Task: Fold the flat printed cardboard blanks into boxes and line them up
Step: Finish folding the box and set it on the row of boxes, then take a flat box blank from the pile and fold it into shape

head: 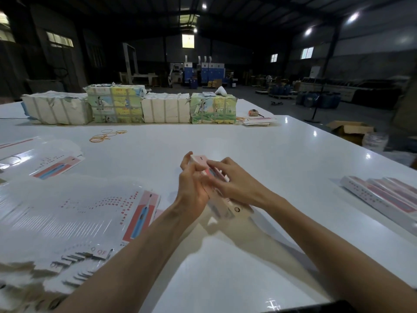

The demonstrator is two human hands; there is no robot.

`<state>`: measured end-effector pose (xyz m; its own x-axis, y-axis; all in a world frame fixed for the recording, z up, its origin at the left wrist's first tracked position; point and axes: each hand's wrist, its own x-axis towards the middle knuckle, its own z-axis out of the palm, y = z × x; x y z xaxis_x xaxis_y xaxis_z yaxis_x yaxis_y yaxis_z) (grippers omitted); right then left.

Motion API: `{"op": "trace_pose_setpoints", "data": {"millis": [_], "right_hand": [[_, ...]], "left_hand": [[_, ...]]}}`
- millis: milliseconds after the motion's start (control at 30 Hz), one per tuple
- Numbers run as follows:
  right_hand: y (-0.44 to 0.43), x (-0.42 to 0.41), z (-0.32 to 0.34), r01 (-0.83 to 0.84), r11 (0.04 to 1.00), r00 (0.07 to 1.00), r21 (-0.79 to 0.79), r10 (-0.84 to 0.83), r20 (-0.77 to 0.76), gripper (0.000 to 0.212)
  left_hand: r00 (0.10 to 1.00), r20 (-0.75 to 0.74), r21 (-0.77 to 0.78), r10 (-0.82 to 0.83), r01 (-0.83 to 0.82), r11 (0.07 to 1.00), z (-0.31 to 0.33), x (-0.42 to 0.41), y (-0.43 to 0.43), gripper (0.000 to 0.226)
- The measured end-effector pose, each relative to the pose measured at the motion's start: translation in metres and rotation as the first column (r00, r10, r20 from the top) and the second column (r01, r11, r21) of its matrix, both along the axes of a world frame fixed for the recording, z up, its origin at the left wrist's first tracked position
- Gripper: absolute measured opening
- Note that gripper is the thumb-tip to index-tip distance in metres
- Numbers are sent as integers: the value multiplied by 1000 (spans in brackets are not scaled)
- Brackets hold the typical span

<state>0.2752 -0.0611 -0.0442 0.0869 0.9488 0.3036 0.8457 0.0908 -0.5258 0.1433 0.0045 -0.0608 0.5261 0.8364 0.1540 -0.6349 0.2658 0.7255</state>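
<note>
Both forearms reach in over the white table (pixel 248 141); left hand (pixel 191 184) and right hand (pixel 232 181) each grip the half-folded pink box (pixel 211 171) mid-table, fingers curled around it, thumbs up top.

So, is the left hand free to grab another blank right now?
No, the left hand and the right hand are both holding the box between them.

Blanks (pixel 79 211) left, boxes (pixel 383 195) right (bundles (pixel 167 107) behind), on table (pixel 248 143).
</note>
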Motion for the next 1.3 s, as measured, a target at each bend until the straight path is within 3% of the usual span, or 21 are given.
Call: {"op": "trace_pose_setpoints", "data": {"millis": [67, 133, 233, 333, 433, 567, 700, 867, 1033, 1167, 1300], "right_hand": [[-6, -2, 1, -35, 998, 997, -54, 38, 67, 77], [-14, -1, -2, -22, 1000, 996, -4, 23, 83, 75], [-32, 17, -9, 78, 994, 991, 79, -86, 106, 56], [-60, 58, -12, 287, 958, 950, 21, -287, 125, 62], [-94, 106, -15, 473, 881, 855, 1, -460, 240, 48], [-142, 158, -19, 642, 766, 701, 25, -600, 386, 43], [-183, 190, -25, 714, 700, 556, 27, -590, 585, 48], [-213, 201, -29, 777, 629, 497, 15, -628, 599, 47], [-199, 183, -20, 737, 670, 512, 94, -643, 570, 51], [-137, 137, 2, 540, 824, 662, 171, -542, 517, 37], [-53, 70, 16, 342, 908, 827, 241, -413, 382, 23]], "left_hand": [[999, -10, 8, -43, 43, 999, -1, -1, -2, 55], [993, -95, 54, -71, 77, 996, 0, 1, -5, 54], [922, -385, 165, -50, 122, 979, -4, 6, -9, 64], [799, -599, 322, 54, 178, 930, -14, 7, -13, 49], [792, -607, 381, 65, 218, 899, -19, 3, -12, 27], [781, -621, 411, 69, 248, 877, -16, 1, -13, 23], [756, -650, 433, 73, 290, 853, -17, 0, -15, 25], [744, -663, 449, 77, 314, 836, -17, 0, -17, 26], [713, -692, 472, 112, 329, 818, -16, 1, -19, 27], [704, -698, 484, 133, 327, 812, -14, 1, -23, 29], [723, -664, 501, 191, 240, 832, -11, -1, -26, 30]]}}
